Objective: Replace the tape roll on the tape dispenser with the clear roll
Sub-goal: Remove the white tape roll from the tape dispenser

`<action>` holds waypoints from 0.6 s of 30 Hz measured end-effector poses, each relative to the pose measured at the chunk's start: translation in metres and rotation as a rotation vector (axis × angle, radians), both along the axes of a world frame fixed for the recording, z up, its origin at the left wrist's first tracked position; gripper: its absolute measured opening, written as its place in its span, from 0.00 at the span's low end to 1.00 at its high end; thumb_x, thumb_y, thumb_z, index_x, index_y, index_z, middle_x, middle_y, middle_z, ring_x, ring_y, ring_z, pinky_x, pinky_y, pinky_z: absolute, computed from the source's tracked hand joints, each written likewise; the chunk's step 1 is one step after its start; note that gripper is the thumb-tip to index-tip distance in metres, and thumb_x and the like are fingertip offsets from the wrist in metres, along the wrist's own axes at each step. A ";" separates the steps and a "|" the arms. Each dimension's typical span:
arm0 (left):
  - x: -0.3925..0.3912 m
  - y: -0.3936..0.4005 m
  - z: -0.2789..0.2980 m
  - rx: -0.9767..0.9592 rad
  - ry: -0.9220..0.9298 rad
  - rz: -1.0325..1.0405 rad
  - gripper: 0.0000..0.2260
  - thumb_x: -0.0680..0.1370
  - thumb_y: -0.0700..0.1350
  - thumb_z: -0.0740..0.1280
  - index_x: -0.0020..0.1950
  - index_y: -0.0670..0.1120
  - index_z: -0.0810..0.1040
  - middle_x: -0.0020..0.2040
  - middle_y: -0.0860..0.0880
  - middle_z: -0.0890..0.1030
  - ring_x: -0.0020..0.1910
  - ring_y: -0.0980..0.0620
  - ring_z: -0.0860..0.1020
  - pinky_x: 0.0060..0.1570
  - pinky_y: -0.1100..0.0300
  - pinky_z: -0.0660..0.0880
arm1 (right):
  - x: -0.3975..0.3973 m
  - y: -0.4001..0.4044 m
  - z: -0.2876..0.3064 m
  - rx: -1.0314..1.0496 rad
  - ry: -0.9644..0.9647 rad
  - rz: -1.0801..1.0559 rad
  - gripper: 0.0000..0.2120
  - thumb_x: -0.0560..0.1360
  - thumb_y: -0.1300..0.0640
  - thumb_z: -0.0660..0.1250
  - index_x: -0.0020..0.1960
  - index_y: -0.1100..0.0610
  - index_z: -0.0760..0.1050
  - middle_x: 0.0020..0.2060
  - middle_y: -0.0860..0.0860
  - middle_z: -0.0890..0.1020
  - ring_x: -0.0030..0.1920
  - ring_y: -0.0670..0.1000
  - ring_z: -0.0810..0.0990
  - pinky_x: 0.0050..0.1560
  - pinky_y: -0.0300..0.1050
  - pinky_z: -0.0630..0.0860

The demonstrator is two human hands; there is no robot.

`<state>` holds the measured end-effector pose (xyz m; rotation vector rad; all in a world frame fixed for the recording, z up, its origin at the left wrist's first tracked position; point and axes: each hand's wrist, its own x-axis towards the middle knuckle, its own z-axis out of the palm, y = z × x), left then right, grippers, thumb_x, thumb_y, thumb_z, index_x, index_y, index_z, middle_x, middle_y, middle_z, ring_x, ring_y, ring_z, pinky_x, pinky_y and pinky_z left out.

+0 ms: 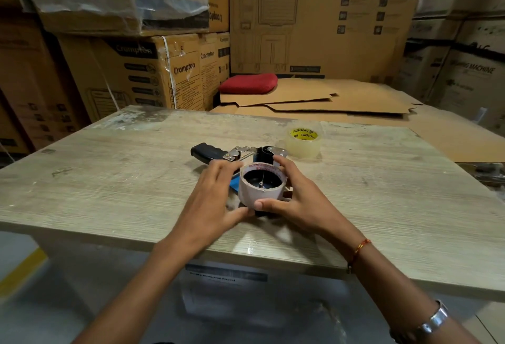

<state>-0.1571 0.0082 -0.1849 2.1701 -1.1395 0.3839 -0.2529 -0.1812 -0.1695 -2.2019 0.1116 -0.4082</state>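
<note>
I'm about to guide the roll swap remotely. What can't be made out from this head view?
- Left hand: motion-blurred, so its grip on the old roll is unclear.
- Tape dispenser: its frame under the roll is hidden by the roll and the right hand.
- Clear roll: its loose end is too small to see.
</note>
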 end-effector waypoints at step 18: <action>-0.005 -0.013 -0.005 -0.045 0.365 0.086 0.39 0.57 0.65 0.76 0.66 0.66 0.68 0.54 0.58 0.81 0.56 0.50 0.77 0.56 0.45 0.74 | 0.010 0.003 0.010 -0.012 0.010 -0.040 0.46 0.58 0.42 0.79 0.73 0.51 0.70 0.62 0.46 0.79 0.61 0.44 0.79 0.63 0.48 0.77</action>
